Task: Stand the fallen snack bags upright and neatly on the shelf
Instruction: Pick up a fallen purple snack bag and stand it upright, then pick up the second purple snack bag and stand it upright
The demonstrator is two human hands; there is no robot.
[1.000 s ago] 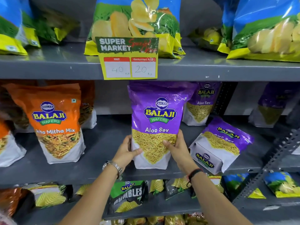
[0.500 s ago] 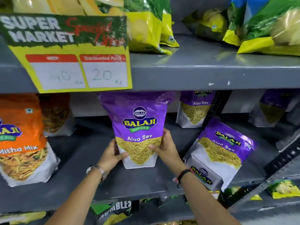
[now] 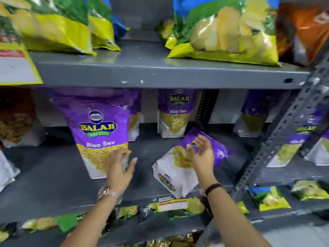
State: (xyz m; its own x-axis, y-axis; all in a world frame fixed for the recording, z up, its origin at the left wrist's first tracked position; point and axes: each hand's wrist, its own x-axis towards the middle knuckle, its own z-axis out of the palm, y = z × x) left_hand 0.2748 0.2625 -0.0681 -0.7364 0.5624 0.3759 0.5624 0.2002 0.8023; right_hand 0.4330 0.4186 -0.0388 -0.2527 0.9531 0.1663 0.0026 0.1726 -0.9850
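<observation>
A purple Aloo Sev bag (image 3: 99, 129) stands upright on the grey middle shelf (image 3: 53, 175). My left hand (image 3: 119, 168) is open at its lower right corner, fingertips touching or just off the bag. To the right, a second purple Aloo Sev bag (image 3: 178, 172) lies fallen on its back, bottom end toward me at the shelf's front edge. My right hand (image 3: 202, 154) hovers open over this fallen bag, fingers spread, holding nothing.
More upright Aloo Sev bags (image 3: 175, 113) stand at the back of the shelf. Yellow chip bags (image 3: 227, 38) fill the shelf above. A perforated grey upright post (image 3: 284, 132) slants at the right. Small packets (image 3: 178, 206) hang below. An orange-brown bag (image 3: 16, 120) stands at left.
Both hands have let go of the upright bag, which now stands alone. My right hand has moved right, over the fallen bag. The camera has swung rightward.
</observation>
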